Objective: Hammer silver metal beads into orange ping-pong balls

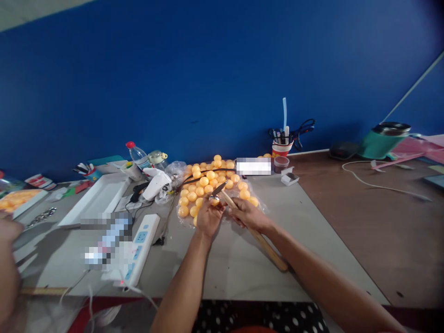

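Observation:
My right hand (248,212) is wrapped round the wooden handle (270,252) of a tool whose dark pointed metal head (219,188) is at the upper left end. My left hand (210,216) is just left of it, fingers curled at a small shiny thing (214,199) below the metal head. Whether the tool head touches that shiny thing is too small to tell. Behind both hands, many orange balls (200,191) lie in clear plastic on the grey mat.
A power strip (142,245) and a white tray (99,199) are at the left. Another person's hand (10,231) shows at the left edge. At the back stand a bottle (138,156) and a pen cup (282,149). A green mug (383,141) is at the right.

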Tool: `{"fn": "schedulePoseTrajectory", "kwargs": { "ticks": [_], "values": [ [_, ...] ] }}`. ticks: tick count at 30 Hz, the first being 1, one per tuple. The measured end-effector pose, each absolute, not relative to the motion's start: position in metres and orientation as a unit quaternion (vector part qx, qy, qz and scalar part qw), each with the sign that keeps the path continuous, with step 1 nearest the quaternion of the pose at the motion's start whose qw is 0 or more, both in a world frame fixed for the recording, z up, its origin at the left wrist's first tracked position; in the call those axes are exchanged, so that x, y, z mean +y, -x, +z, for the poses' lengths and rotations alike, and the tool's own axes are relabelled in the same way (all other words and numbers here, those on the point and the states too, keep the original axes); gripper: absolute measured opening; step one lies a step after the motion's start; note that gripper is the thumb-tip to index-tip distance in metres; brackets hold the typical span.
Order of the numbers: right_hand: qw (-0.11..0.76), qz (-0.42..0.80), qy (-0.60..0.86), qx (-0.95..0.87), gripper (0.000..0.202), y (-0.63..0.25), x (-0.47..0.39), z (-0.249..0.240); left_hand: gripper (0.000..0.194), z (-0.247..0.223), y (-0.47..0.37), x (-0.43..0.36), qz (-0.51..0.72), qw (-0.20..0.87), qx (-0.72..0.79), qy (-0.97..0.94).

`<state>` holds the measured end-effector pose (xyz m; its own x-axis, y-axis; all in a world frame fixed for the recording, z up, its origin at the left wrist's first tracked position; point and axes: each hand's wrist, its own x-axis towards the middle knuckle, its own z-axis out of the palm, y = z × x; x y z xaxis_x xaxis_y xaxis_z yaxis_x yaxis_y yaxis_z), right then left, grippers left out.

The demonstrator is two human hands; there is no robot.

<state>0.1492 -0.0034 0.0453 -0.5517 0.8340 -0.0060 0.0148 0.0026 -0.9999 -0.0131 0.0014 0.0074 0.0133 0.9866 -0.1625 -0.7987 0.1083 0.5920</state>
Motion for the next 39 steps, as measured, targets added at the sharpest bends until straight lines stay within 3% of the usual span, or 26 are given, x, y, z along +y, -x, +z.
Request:
{"fn": "schedulePoseTrajectory", "kwargs": {
  "ticks": [8,14,31,35,39],
  "values": [
    [0.329,0.606,0.358,-0.629,0.017,-0.1495,-0.0019,0.0447,0.028,0.0114,0.0081,0.0016,0.654,0.687,0.273,-0.163],
    [0.326,0.614,0.357,-0.624,0.018,-0.1498,-0.0016,0.0441,0.018,0.0047,0.0114,0.0042,0.642,0.691,0.296,-0.155],
    [0.322,0.589,0.375,-0.639,0.020,-0.1517,0.0008,0.0431,0.046,0.0035,0.0110,0.0029,0.650,0.672,0.291,-0.204],
    [0.276,0.554,0.418,-0.665,0.010,-0.1502,0.0007,0.0439,0.045,0.0038,0.0072,0.0025,0.646,0.658,0.321,-0.218],
    [0.286,0.563,0.405,-0.662,0.009,-0.1501,-0.0001,0.0467,0.042,0.0044,0.0042,0.0016,0.644,0.652,0.320,-0.239]
  ]
}}
